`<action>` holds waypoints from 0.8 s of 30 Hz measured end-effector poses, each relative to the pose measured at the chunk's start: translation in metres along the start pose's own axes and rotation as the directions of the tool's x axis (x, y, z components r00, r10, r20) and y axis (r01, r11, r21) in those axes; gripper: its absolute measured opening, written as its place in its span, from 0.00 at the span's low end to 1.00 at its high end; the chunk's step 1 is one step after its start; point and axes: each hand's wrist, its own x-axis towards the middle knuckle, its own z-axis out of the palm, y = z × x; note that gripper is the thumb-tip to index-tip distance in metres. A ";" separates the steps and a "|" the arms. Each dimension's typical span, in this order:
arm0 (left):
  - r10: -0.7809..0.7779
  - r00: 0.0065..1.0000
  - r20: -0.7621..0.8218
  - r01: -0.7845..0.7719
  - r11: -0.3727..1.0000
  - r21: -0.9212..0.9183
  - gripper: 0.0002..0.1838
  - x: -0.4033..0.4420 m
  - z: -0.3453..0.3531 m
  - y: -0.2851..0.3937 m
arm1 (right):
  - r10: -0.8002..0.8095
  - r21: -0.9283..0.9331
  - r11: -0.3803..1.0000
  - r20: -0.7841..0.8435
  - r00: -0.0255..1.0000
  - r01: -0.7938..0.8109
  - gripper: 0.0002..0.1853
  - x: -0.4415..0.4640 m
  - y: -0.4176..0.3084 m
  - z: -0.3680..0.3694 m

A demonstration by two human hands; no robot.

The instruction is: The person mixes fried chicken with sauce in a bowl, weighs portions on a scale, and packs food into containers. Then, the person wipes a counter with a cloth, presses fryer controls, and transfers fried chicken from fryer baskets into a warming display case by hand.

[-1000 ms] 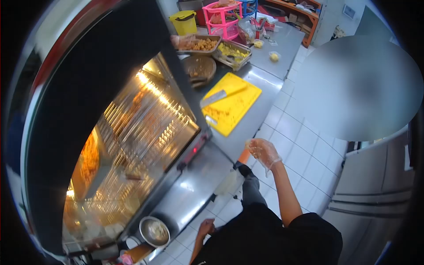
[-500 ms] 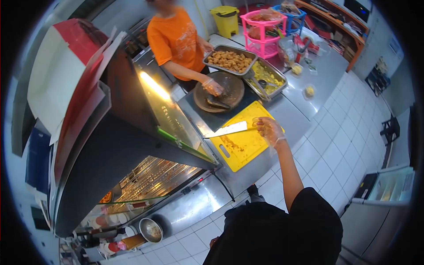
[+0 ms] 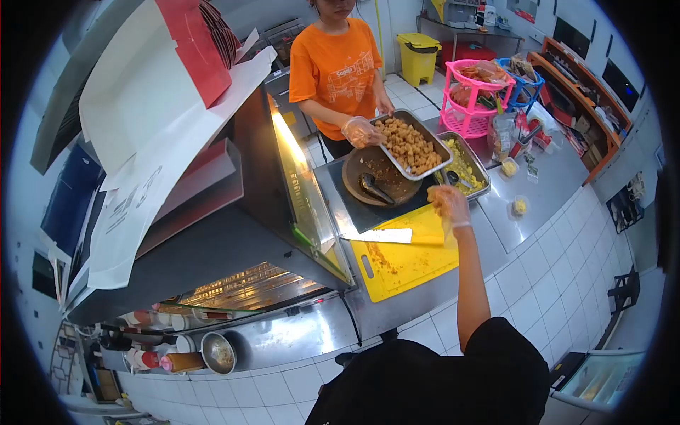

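Note:
My right hand (image 3: 449, 207), in a clear glove, is over the upper right of the yellow cutting board (image 3: 404, 265), near the knife handle. Its fingers are curled together; whatever they may hold is hidden. A knife (image 3: 382, 235) lies across the board, blade to the left. Just beyond my fingers is a metal tray of yellow pieces (image 3: 464, 166) with a ladle in it. A co-worker (image 3: 336, 71) in an orange shirt tilts a tray of browned pieces (image 3: 412, 145) over a round brown board (image 3: 382, 170), which holds a dark-handled tool (image 3: 374, 188). My left hand is out of view.
A glass warming cabinet (image 3: 248, 283) stands at the left, with a metal bowl (image 3: 218, 353) and bottles below it. Pink stacked baskets (image 3: 471, 99) and two small tubs (image 3: 519, 206) are on the right-hand counter. An open cooler (image 3: 598, 379) is at lower right.
The view has swung leftward and up, bringing the co-worker into sight. My right hand has moved forward from above the floor to over the cutting board. The browned-piece tray is now tilted. My left hand has left view.

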 end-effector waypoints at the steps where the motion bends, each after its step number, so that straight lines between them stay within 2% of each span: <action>1: 0.006 1.000 -0.015 -0.006 1.000 0.010 0.15 -0.003 -0.001 -0.001 | -0.046 -0.105 0.993 0.003 0.999 0.046 0.13 0.018 -0.012 0.001; 3: -0.021 0.999 -0.029 0.021 0.999 -0.028 0.15 -0.010 -0.008 0.004 | -0.276 -0.424 0.866 0.037 0.961 0.265 0.17 0.061 -0.022 0.006; 4: -0.083 0.997 -0.010 0.080 0.983 -0.166 0.15 -0.013 -0.015 0.012 | -0.243 -0.589 0.765 0.112 0.964 0.261 0.21 0.082 -0.031 0.014; 6: -0.199 0.979 0.036 0.195 0.884 -0.426 0.16 -0.028 -0.044 0.058 | -0.142 -0.836 0.472 0.242 0.960 0.281 0.30 0.119 -0.051 0.034; 9: -0.060 0.997 -0.041 0.026 0.827 -0.561 0.14 -0.039 -0.042 0.046 | -0.034 -0.967 0.121 0.222 0.974 0.225 0.45 0.134 -0.049 0.054; 10: -0.122 0.991 -0.049 0.069 0.803 -0.592 0.15 -0.043 -0.041 0.046 | 0.127 -0.959 0.180 0.243 0.962 0.218 0.55 0.133 -0.056 0.059; 12: -0.242 0.969 -0.053 0.149 0.740 -0.656 0.17 -0.052 -0.031 0.042 | 0.104 -0.953 0.139 0.284 0.953 0.269 0.55 0.115 -0.044 0.072; 13: -0.300 0.952 -0.056 0.212 0.781 -0.588 0.15 -0.060 -0.027 0.042 | 0.097 -0.949 0.119 0.303 0.948 0.291 0.55 0.102 -0.035 0.075; 14: -0.352 0.934 -0.064 0.272 0.814 -0.513 0.13 -0.064 -0.024 0.043 | 0.074 -0.952 0.117 0.293 0.953 0.284 0.51 0.103 -0.011 0.072; 16: -0.423 0.903 -0.070 0.369 0.850 -0.376 0.11 -0.070 -0.017 0.045 | 0.077 -0.961 0.170 0.233 0.970 0.217 0.47 0.082 -0.011 0.075; 17: -0.413 0.908 -0.072 0.367 0.866 -0.340 0.12 -0.068 -0.013 0.043 | 0.076 -0.964 0.194 0.198 0.977 0.180 0.46 0.071 -0.017 0.077; 21: -0.318 0.946 -0.066 0.288 0.916 -0.279 0.14 -0.059 0.004 0.022 | -0.021 -0.918 0.292 0.274 0.961 0.268 0.38 0.064 -0.012 0.068; 24: -0.205 0.975 -0.087 0.173 0.943 -0.283 0.16 -0.048 0.007 0.007 | -0.115 -0.860 0.309 0.391 0.913 0.407 0.32 0.077 0.008 0.060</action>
